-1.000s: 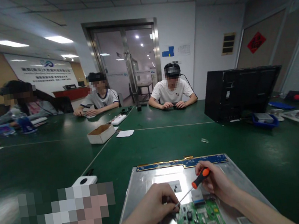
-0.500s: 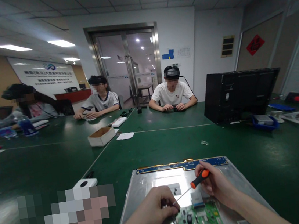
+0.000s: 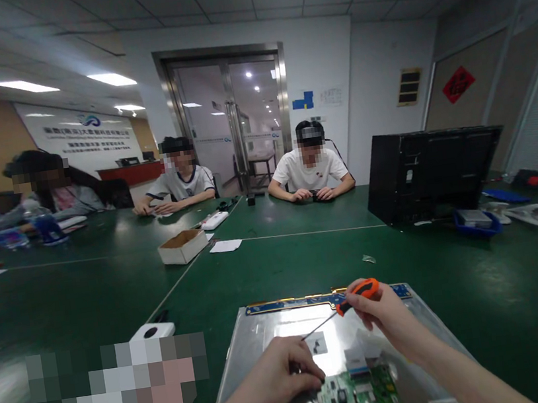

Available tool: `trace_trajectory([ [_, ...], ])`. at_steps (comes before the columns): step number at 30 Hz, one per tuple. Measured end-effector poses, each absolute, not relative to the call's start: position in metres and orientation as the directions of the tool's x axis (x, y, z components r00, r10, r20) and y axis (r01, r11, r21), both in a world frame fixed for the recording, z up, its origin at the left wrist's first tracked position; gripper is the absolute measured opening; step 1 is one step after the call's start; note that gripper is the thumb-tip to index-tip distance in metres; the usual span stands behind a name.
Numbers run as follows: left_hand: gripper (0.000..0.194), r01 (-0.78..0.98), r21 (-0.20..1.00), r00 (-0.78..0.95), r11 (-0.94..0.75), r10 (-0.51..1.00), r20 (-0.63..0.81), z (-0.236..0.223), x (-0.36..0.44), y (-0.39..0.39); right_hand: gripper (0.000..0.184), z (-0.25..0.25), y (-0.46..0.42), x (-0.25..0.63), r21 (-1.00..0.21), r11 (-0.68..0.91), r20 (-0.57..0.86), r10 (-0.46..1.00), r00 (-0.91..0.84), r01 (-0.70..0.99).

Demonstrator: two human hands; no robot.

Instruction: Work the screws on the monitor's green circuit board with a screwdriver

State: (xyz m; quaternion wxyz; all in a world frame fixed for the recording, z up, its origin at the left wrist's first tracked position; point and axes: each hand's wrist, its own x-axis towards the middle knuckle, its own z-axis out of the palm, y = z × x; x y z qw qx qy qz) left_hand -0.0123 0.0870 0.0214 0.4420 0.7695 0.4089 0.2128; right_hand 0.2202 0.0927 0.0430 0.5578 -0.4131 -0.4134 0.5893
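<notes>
My right hand (image 3: 377, 310) grips a screwdriver (image 3: 358, 295) by its orange and black handle, and the shaft slants down to the left. Its tip lies just behind the knuckles of my left hand (image 3: 288, 372). The fingers of that hand are curled and pinched at the upper left corner of a green circuit board (image 3: 359, 399); what is between them is hidden. A flat ribbon cable (image 3: 356, 357) joins the board's top edge. Both hands are over a silvery metal panel (image 3: 248, 338) with a narrow blue circuit strip (image 3: 283, 305) along its far edge.
A white device (image 3: 152, 331) lies left of the panel on the green table (image 3: 283, 266). Farther back are an open cardboard box (image 3: 182, 247), a black monitor (image 3: 432, 172) and a blue tray (image 3: 477, 223). Several people sit across the table.
My right hand has lifted the screwdriver, so its tip has moved from my left fingertips up to behind the knuckles. My left hand stays almost in place at the board's corner.
</notes>
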Motion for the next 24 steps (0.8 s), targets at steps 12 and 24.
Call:
trace_trajectory([
  [12, 0.009, 0.499, 0.817, 0.585, -0.288, 0.808, -0.073, 0.022, -0.013, 0.087, 0.029, 0.123, 0.065, 0.184, -0.481, 0.697, 0.453, 0.717, -0.531, 0.531],
  [24, 0.014, 0.415, 0.877, 0.598, -0.243, 0.799, -0.062, 0.014, -0.017, 0.089, 0.029, 0.123, 0.069, 0.188, -0.420, 0.717, 0.335, 0.692, -0.639, 0.556],
])
